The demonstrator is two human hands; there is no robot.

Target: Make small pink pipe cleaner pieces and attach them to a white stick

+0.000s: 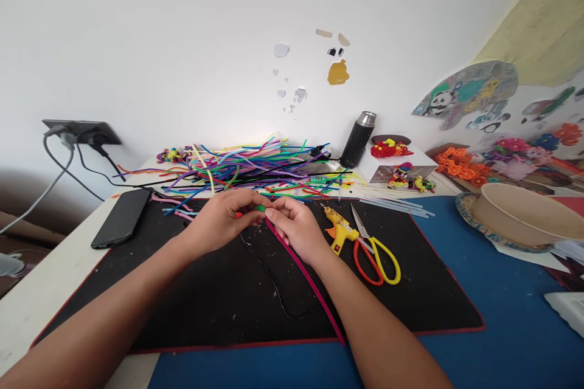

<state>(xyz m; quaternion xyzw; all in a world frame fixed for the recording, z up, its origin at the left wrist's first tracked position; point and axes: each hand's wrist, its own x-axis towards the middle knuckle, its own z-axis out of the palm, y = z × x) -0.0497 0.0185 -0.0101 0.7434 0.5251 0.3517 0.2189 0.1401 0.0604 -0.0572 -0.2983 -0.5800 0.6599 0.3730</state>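
Over the middle of the black mat point(196, 304), my two hands meet with their fingertips nearly touching. My left hand point(223, 219) is closed in a pinch on a small green and red piece point(260, 208), mostly hidden by the fingers. A long magenta pipe cleaner point(314, 289) is pinched in my right hand point(296, 228); it runs from the fingertips down under the wrist towards the mat's front edge. Right of that hand lie a yellow hot glue gun point(340, 228) and scissors point(371, 249) with red and yellow handles.
Behind the mat is a heap of colourful pipe cleaners point(246, 164). A black phone point(122, 219) lies at left. A black flask point(359, 140) leans near a white box point(401, 167). Clear glue sticks point(396, 205) lie at the mat's back edge. A beige bowl point(529, 213) stands at right.
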